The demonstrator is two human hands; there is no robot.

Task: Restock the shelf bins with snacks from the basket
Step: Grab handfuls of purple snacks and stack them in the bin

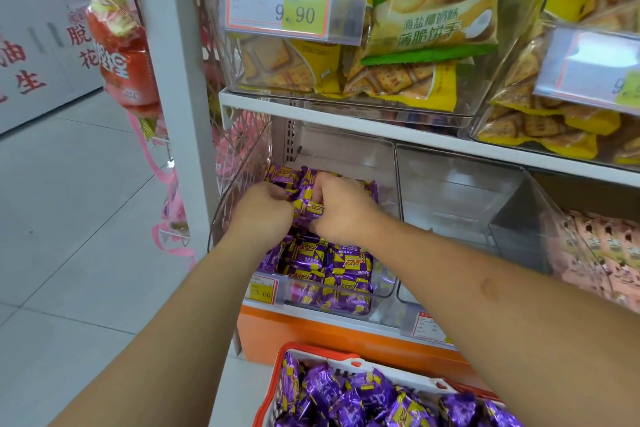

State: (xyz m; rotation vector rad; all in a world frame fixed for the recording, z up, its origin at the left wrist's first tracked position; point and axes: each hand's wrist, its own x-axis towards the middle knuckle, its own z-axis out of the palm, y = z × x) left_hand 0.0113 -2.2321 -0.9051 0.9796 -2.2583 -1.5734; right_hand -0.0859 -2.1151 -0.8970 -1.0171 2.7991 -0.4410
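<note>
Both hands were curled around purple packs over the middle of the left bin [239,184] — the right hand [341,210] had its fingers wrapped on one pack [308,210], and the left hand [265,210] seemed to pinch another against it, though its fingertips were hidden behind the knuckles, so how much it held I could not tell. The two hands met almost knuckle to knuckle, with the packs between them.

From where I stood, the held pack's long side ran roughly left to right, across the bin, the same way the packs [325,265] already lying at the bin's front were turned. That front part was stacked well up its clear wall, while the back, under the shelf above, had only a few packs and looked to have room. So the open space lay just beyond and below the hands, away from the person, and either hand seemed about equally near it.

The basket [277,381] sat on the floor below the person's forearms, near the shelf's orange base, and was full of the same purple packs — by my reckoning the job was far from done. Next to the purple bin on the right stood a second bin [450,191], which seemed bare.
</note>
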